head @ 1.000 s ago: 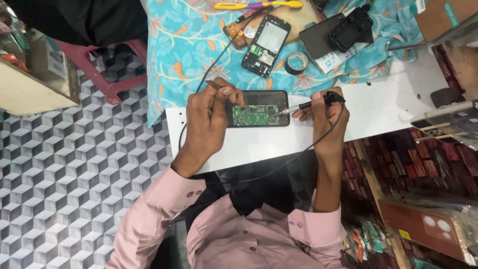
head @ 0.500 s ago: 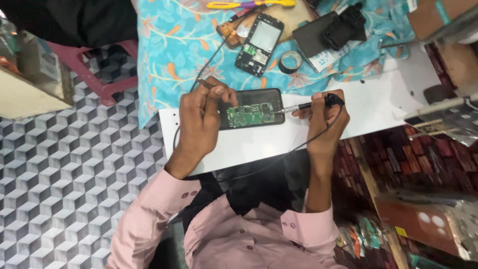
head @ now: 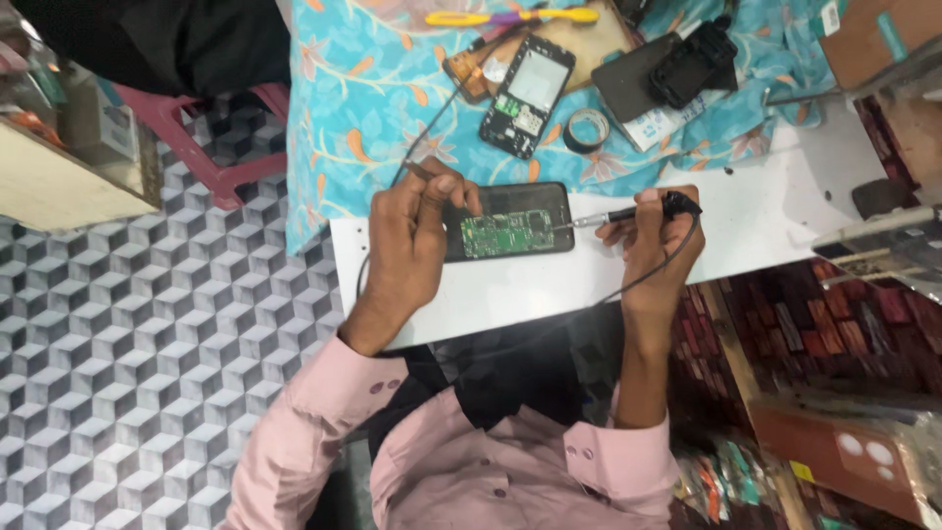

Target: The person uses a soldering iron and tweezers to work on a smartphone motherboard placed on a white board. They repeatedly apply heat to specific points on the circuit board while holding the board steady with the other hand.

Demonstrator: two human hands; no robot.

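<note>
An opened phone (head: 510, 234) lies flat on the white worktop (head: 765, 221), its green circuit board facing up. The left hand (head: 417, 236) presses down on the phone's left end, a thin probe pinched between its fingers. The right hand (head: 653, 236) is closed around a soldering iron (head: 628, 213) — its tip touches the board's right edge. Further back, on the floral cloth (head: 363, 108), rest a second stripped phone (head: 528, 96) and a tape roll (head: 587, 130).
</note>
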